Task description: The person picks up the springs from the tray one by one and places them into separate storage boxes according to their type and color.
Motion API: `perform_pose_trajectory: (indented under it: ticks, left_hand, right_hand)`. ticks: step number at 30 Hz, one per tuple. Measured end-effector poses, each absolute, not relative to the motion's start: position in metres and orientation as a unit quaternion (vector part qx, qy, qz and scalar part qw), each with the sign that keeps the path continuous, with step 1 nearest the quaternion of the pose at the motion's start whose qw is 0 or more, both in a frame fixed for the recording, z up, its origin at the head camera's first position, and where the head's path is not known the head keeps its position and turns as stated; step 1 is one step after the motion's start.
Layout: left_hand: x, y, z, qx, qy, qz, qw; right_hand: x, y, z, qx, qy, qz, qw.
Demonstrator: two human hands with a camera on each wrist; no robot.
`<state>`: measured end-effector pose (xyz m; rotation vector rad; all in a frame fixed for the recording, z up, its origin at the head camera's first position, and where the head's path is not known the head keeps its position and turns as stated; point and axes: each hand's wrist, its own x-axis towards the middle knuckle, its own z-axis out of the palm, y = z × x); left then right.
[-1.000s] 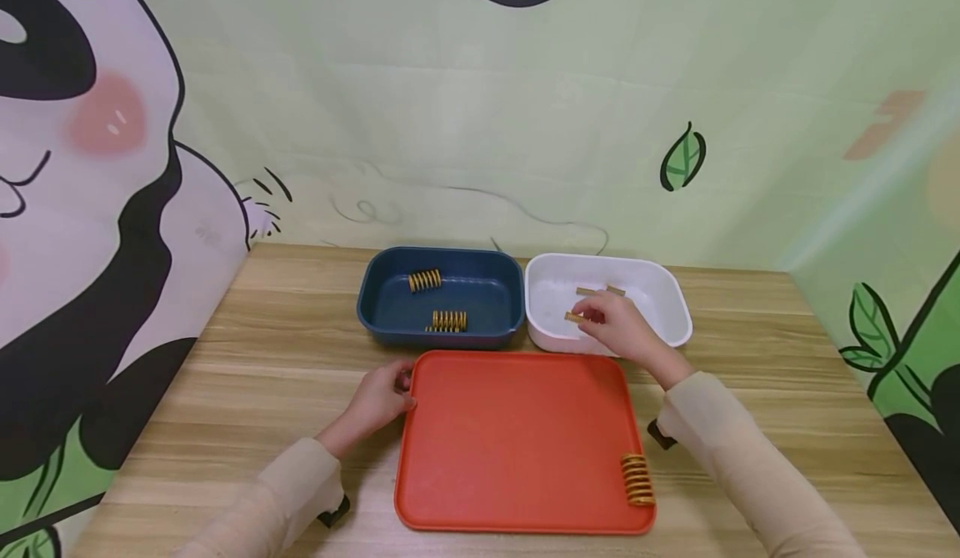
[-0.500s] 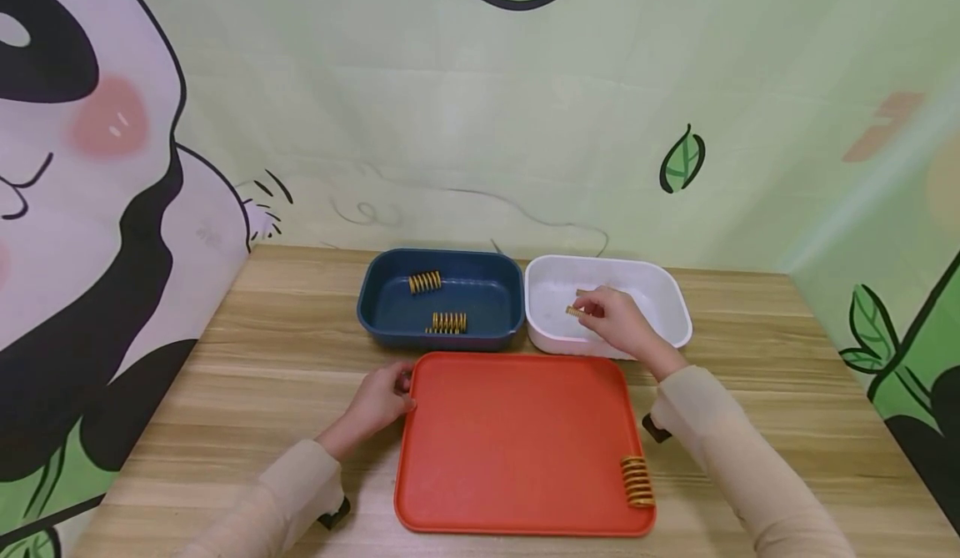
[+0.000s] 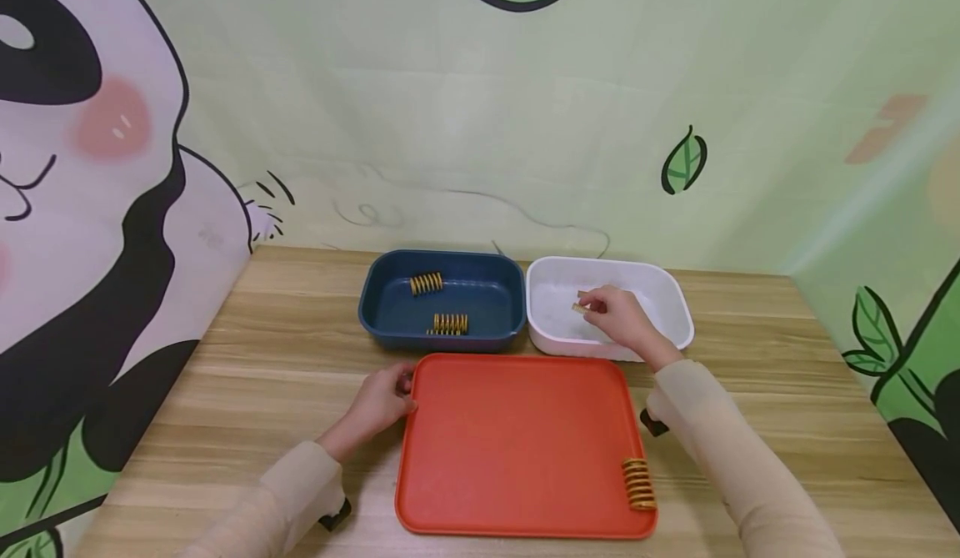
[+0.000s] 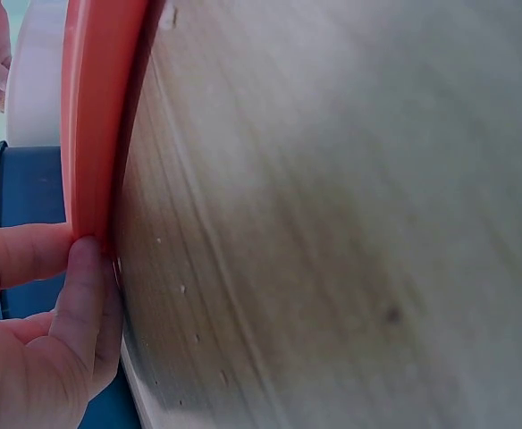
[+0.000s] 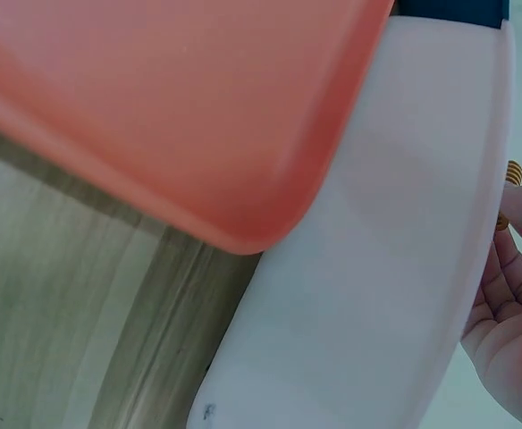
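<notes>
My right hand (image 3: 621, 318) is inside the white bin (image 3: 652, 279), with a small gold spring (image 3: 580, 309) pinched between thumb and fingertips. In the right wrist view that spring (image 5: 514, 172) shows only partly past the bin's wall. Behind the fingers a bit of another small spring (image 3: 582, 294) is visible; the hand hides much of the bin's floor. My left hand (image 3: 380, 398) pinches the left rim of the red tray (image 3: 517, 441) near its upper corner, as the left wrist view confirms. One larger gold spring (image 3: 638, 485) lies at the tray's lower right edge.
Left of the white bin, nearly against it, stands a dark blue bin (image 3: 495, 291) holding larger gold springs (image 3: 427, 284). Both bins sit just behind the tray on the wooden table (image 3: 292, 316). A printed cloth wall (image 3: 420, 124) rises behind.
My right hand has shifted slightly right and away from me inside the white bin, carrying the small spring. The left hand, tray and larger springs have stayed put.
</notes>
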<state>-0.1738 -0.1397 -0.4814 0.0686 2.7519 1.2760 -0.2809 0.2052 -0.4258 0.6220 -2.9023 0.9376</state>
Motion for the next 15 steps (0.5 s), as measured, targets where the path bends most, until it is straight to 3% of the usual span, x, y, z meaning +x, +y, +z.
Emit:
perform_pose_trajectory:
  ticks: [15]
  left_hand:
    - [-0.174,-0.140,-0.481,0.024,0.909,0.413,0.053]
  right_hand:
    - [-0.293,0.210,-0.431,0.181,-0.937,0.300,0.006]
